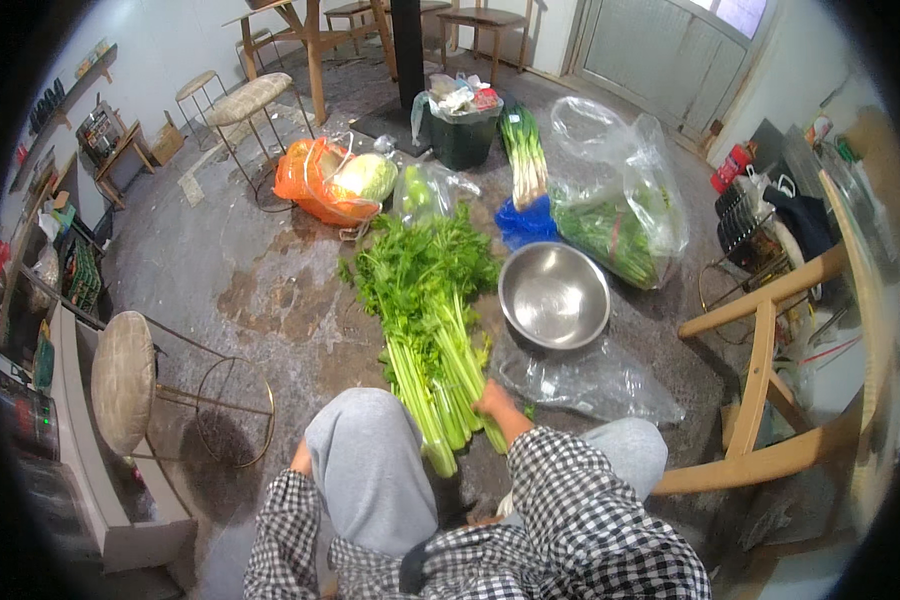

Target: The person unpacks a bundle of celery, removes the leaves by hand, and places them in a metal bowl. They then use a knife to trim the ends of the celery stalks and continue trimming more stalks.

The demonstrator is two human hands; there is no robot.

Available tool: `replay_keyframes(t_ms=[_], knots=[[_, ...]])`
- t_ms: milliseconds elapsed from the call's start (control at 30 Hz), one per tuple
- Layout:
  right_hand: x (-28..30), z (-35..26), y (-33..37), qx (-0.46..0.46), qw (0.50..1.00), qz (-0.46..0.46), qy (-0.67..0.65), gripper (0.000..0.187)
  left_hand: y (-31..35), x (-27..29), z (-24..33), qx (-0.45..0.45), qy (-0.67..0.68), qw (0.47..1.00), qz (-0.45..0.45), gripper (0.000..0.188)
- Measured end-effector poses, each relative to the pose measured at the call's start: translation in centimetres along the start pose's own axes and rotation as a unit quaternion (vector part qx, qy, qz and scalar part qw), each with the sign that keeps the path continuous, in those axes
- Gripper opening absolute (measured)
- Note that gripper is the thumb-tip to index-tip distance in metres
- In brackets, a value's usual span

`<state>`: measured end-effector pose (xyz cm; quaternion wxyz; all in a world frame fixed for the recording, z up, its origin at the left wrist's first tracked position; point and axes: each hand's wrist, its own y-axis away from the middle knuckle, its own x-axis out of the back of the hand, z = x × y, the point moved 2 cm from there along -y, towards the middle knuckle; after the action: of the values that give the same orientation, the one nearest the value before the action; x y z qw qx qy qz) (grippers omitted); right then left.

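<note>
Left hand (301,458): mostly hidden by the left knee (370,465); state indeterminable. Right hand (493,402): closed around stalks of the celery (425,345), which lies on the stained grey floor (305,350) left of the steel bowl (555,298); grey door (660,65) at far right, top cut off

- Grey floor (185,260), carrying a metal bowl (555,297)
- Celery (420,290), just left of the bowl
- Clear bag (600,385), on the bowl's near side
- Bagged greens (610,230), beyond the bowl to its right
- Orange bag (302,182), well left of the bowl and farther off
</note>
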<state>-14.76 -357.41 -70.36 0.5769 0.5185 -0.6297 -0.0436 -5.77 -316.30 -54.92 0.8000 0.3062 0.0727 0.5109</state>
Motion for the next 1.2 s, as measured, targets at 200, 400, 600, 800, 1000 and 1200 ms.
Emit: replay_keyframes(t_ms=[200, 400, 600, 800, 1000, 1200], knots=[[4.5, -1.6, 4.5, 0.066, 0.991, -0.045, -0.105, 0.063, -0.2, -5.3, 17.6, -0.311, 0.167, 0.935, 0.013, 0.024], [14.2, -7.3, 11.3, 0.184, 0.941, -0.034, -0.283, 0.051, 1.2, -18.1, 22.4, -0.326, 0.245, 0.910, -0.073, 0.026], [21.2, -14.5, 16.0, 0.225, 0.909, 0.089, -0.338, 0.051, -0.9, -19.7, 20.2, -0.133, 0.376, 0.891, -0.219, 0.056], [21.9, -13.8, 21.7, 0.323, 0.925, 0.087, -0.179, 0.050, 2.1, -20.1, 20.3, -0.157, 0.362, 0.871, -0.292, 0.077], [29.2, -0.9, 42.7, 0.289, 0.721, 0.563, -0.283, 0.018, -3.0, -22.4, 18.0, -0.114, 0.315, 0.922, -0.196, 0.074], [38.4, 4.2, 59.2, 0.052, 0.631, 0.752, 0.185, 0.066, -12.0, -31.3, 10.4, -0.038, 0.244, 0.962, -0.115, 0.086]])
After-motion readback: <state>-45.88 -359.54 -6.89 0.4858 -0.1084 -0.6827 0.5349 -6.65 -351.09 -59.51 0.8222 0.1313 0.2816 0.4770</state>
